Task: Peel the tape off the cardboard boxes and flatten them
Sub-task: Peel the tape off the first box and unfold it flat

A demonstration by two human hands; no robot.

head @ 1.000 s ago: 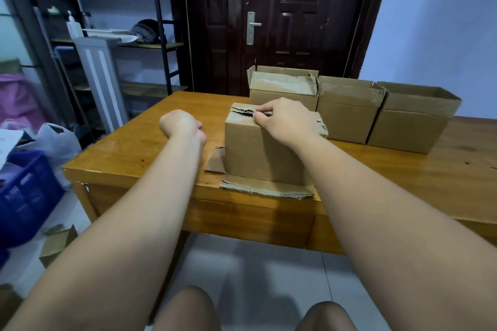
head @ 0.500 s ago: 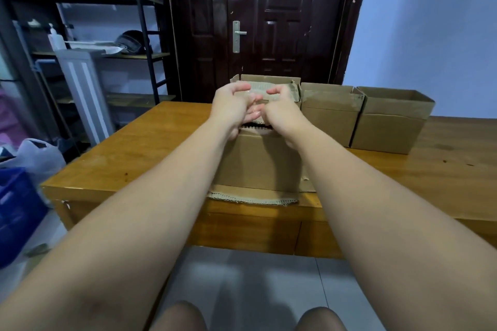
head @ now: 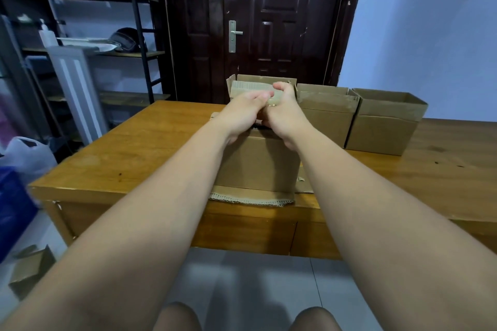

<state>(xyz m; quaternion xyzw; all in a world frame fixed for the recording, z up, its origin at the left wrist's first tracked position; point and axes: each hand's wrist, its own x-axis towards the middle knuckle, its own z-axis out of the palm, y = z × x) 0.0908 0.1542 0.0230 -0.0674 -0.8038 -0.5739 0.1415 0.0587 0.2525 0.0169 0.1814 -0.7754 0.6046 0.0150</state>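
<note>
A brown cardboard box stands near the front edge of the wooden table, its bottom flap lying flat toward me. My left hand and my right hand meet just above the box's top. A small crumpled piece of clear tape is pinched between their fingers. My hands hide the top of the box. Three more open boxes stand in a row behind: one behind my hands, one to its right, one farthest right.
A dark door is behind the table. Metal shelves stand at the left. On the floor at the left are a white bag, a blue crate and a small cardboard box.
My right hand has lifted off the top of the near box. My left hand came over from the left, and both now meet above the box with tape between them.
</note>
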